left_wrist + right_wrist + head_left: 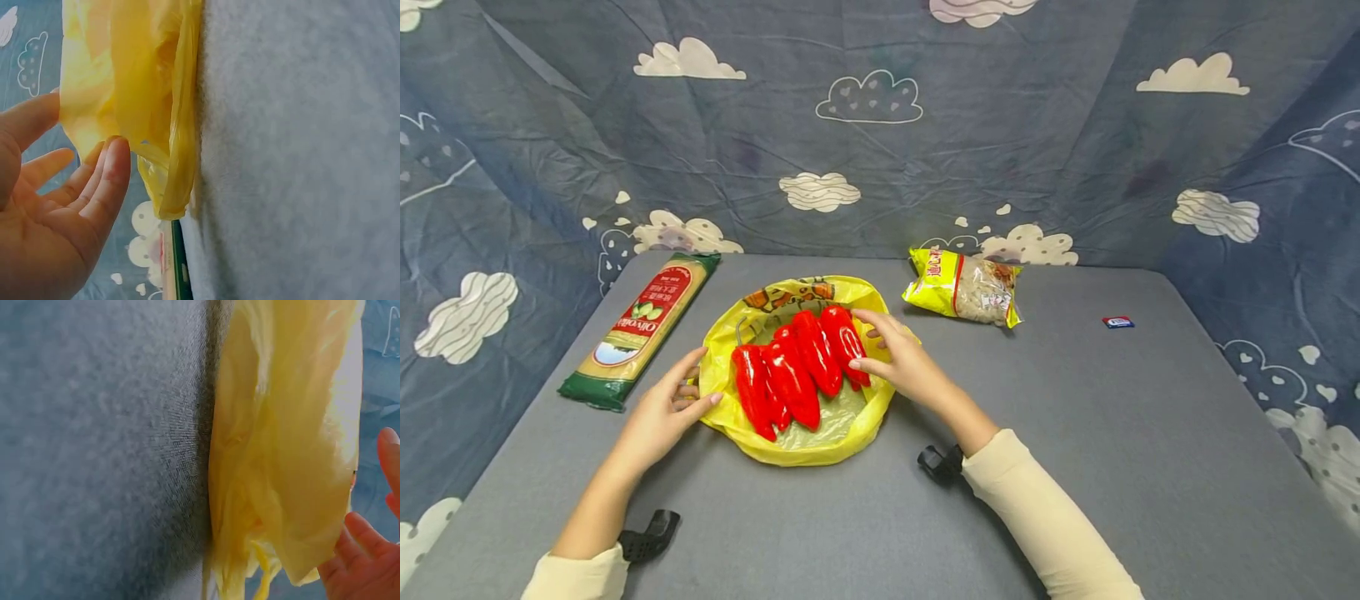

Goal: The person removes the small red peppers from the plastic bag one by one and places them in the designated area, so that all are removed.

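Observation:
A yellow plastic bag (835, 455) lies on the table with its mouth rolled wide. Inside it are several glossy long red peppers (792, 385), side by side. My left hand (658, 421) is at the bag's left side; in the left wrist view its extended fingertips (116, 156) meet the yellow plastic (134, 81). Over the right rim reaches my right hand (913, 367), thumb beside the rightmost pepper (844, 337), fingers spread. The right wrist view shows that hand (369, 565) with fingers loosely extended next to the bag's outer wall (300, 450).
To the left lies a long pack of spaghetti (643, 321). Behind the bag, at right, is a yellow and clear food packet (966, 287). A small red and blue packet (1118, 322) lies farther right on the grey table (1075, 417). Cloud-patterned cloth (1000, 167) surrounds the table.

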`<state>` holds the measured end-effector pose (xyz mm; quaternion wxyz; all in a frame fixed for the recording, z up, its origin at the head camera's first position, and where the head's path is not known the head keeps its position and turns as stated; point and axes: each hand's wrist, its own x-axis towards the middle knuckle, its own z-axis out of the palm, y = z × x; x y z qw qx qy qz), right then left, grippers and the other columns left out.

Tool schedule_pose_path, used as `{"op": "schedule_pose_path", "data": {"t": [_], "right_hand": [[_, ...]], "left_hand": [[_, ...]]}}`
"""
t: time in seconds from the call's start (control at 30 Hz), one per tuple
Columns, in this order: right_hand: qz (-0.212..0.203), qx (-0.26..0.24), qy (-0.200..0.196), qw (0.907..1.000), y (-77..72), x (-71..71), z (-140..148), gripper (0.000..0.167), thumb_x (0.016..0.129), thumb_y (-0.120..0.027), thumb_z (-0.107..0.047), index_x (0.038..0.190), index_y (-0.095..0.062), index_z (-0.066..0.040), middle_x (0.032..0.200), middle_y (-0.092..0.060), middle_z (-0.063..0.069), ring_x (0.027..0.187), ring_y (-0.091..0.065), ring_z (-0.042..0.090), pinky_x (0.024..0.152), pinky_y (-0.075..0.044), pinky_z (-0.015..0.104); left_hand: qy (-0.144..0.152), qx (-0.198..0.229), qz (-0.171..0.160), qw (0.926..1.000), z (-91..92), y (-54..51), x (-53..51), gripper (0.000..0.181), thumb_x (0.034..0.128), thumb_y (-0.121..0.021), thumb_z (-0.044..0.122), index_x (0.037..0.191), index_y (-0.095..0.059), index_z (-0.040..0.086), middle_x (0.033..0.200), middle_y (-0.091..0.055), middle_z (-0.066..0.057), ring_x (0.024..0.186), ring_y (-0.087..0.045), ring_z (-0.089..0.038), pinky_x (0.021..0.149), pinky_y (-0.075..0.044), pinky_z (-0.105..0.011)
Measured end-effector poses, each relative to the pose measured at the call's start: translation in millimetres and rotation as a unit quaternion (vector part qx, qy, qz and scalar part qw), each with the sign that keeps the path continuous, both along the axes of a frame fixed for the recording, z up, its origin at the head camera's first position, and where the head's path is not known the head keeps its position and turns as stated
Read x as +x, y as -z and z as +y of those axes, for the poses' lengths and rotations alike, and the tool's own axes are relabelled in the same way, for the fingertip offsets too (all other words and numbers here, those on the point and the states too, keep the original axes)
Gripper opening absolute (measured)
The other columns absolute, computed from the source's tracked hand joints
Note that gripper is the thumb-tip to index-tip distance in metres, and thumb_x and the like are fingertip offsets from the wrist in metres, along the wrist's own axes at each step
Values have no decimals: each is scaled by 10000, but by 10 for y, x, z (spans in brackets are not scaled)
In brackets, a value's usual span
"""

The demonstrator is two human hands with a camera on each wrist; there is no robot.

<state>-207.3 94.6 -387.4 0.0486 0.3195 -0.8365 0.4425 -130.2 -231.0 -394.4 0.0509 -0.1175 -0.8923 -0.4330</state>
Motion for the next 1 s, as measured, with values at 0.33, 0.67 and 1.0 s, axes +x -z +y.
{"op": "schedule_pose_path", "data": {"t": [0.33, 0.67, 1.0], "right_hand": [[-679, -117, -289, 9972, 116, -143, -104, 632, 781, -705, -138, 1327, -394, -75, 1185, -488, 120, 857, -550, 223, 728, -474, 320], [-868, 350, -229, 9953, 102, -142, -121, 642, 797, -672, -50, 1363, -369, -81, 1234, -481, 134, 1041, -493, 224, 876, -414, 339], [-1228, -35, -349, 9918, -11, 18, 3, 605, 806, -643, -5, 1352, -391, -71, 1152, -518, 158, 866, -585, 238, 701, -496, 284]], "left_hand": [[6, 1170, -568, 9915, 7, 35, 16, 618, 841, -620, 50, 1374, -310, 22, 1102, -429, -210, 768, -542, -33, 613, -468, -179], [12, 1567, -654, 9855, -6, 79, 1, 594, 841, -615, 33, 1356, -322, -7, 1114, -422, -212, 784, -549, -7, 636, -470, -158], [54, 1667, -678, 9837, -12, 96, -4, 598, 841, -613, 28, 1355, -312, -22, 1099, -419, -201, 789, -561, -21, 638, -475, -169]]}}
